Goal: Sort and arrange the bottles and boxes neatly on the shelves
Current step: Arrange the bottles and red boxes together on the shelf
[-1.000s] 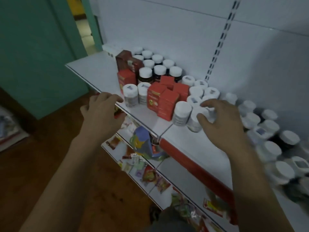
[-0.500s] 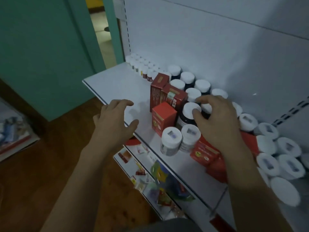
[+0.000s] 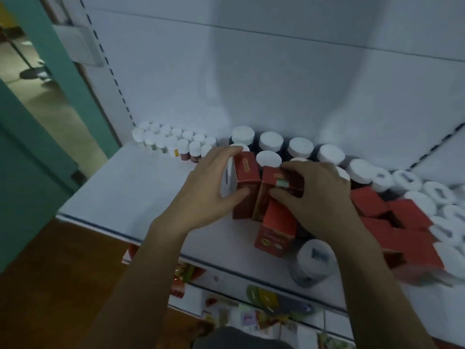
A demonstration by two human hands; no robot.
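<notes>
- The white shelf (image 3: 141,187) is seen from above against a pale back panel (image 3: 276,71). Its left part is bare, and stock is crowded along its back and right.
- A loose cluster of bright red boxes (image 3: 392,222) is spread at the right, set at differing angles.
- A row of large bottles (image 3: 271,141), dark with white caps, is lined along the back, just behind both hands.
- The left hand (image 3: 208,190) is wrapped around the left dark red box (image 3: 247,182). The fingers are curled over its far top edge and the thumb is pressed on its near face.
- The right hand (image 3: 319,197) is clamped on the right dark red box (image 3: 273,180), with fingers over the top and the thumb at the near edge.
- Both held boxes are stood upright near the shelf's middle, long axes vertical, side by side and touching.
- The bare shelf lies to the left of the pair, on the left hand's side. A shift that way would probably be led by that hand, with the pair kept pressed together.
- A brighter red box (image 3: 276,233) is stood just in front of the right box and could be knocked.
- A white-capped bottle (image 3: 314,260), blurred, is placed near the front edge.
- Small bottles (image 3: 173,142) are packed at the back left.
</notes>
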